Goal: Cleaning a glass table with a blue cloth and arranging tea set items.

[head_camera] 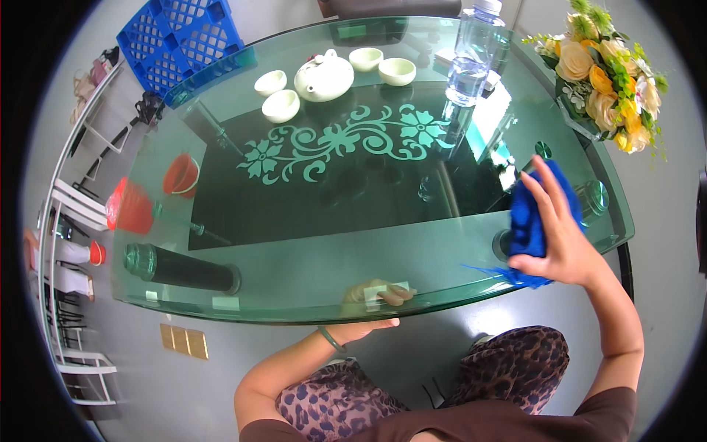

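Note:
My right hand [563,248] presses a blue cloth [525,221] with a frayed edge against the right part of the glass table top [309,271]. Its fingers are spread over the cloth, and the thumb lies along the near side. At the table's front edge is my left hand [362,330], a green bangle on its wrist. Some of its fingers appear through the glass, so its exact grip is unclear. A floral pattern [342,141] decorates the dark middle panel.
A pale teapot [326,77] stands at the back among several small cups, including one cup [280,106] at front left. Behind the cloth stands a clear water bottle [472,61]. A flower arrangement [607,83] is at far right, a blue plastic pallet [177,44] at back left.

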`<state>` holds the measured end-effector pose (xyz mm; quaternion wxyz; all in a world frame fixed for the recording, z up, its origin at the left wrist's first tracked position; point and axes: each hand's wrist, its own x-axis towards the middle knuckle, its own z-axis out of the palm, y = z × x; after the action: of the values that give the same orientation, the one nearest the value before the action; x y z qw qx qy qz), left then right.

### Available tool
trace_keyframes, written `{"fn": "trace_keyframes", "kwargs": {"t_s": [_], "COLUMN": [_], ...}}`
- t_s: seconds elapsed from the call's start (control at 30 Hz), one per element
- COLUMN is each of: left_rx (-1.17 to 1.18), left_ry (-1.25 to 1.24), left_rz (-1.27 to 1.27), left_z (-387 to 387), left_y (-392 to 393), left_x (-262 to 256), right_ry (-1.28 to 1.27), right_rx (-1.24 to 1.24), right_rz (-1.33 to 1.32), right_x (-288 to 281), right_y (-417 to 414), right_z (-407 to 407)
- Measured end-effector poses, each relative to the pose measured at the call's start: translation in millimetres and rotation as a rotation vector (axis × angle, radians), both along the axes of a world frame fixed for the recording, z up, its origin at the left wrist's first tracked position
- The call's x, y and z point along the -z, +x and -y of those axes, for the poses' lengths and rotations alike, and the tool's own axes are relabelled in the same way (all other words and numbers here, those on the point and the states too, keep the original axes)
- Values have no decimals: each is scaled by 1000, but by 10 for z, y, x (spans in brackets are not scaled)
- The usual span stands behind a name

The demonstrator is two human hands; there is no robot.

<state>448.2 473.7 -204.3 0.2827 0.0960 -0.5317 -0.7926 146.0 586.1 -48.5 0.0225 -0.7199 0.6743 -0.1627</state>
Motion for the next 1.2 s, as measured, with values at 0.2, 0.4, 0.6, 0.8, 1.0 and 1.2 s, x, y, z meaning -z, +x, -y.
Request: {"fn": "trace_keyframes", "kwargs": {"t_s": [0.2,0.4,0.6,0.8,1.0,1.2], "left_rx": [9,-72,-167,-164,-97,-100], "left_ry": [-79,-49,-83,-32,-82,64], "left_rz": [-88,68,148,207,2,-32], "left_z": [-9,-80,-77,-80,-38,-29], "left_y": [-89,-13,-145,20,36,75], "left_x": [116,113,104,88,155,189], "right_ry": [233,161,-189,-193,5,-16], "right_rx": [-10,-430,-583,-482,11,799], "right_rz": [-133,-75,-64,29,-32,-87], "right_x": [-139,-56,366,315,126,219], "right_y": [42,1086,2197,1705,282,-1309], "right_z": [-219,335,746,506,-153,-880]}}
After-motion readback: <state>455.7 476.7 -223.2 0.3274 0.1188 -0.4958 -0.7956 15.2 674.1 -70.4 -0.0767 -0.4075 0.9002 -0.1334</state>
